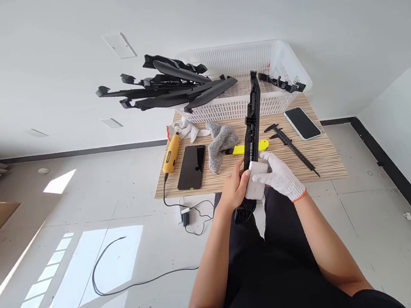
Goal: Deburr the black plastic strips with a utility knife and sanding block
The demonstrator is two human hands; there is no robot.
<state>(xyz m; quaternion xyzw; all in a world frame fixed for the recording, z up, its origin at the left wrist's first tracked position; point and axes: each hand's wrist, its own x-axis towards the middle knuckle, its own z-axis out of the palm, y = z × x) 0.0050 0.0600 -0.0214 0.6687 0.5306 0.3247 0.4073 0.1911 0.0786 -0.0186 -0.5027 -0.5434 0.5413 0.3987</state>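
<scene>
A long black plastic trim piece is held tilted over the table's front edge, its ribbed side facing me. My bare left hand is closed around its lower part, with the thumb against a white rounded block. My right hand, in a white knit glove with an orange cuff, grips that block from the right, against the trim piece. What the block is I cannot tell. Behind the trim piece lies a yellow utility knife, partly covered by it.
A white plastic basket with several black trim pieces stands at the table's back. Around my hands lie a grey cloth, black phone, yellow corded rotary tool, white glove, caliper and light-blue-edged phone.
</scene>
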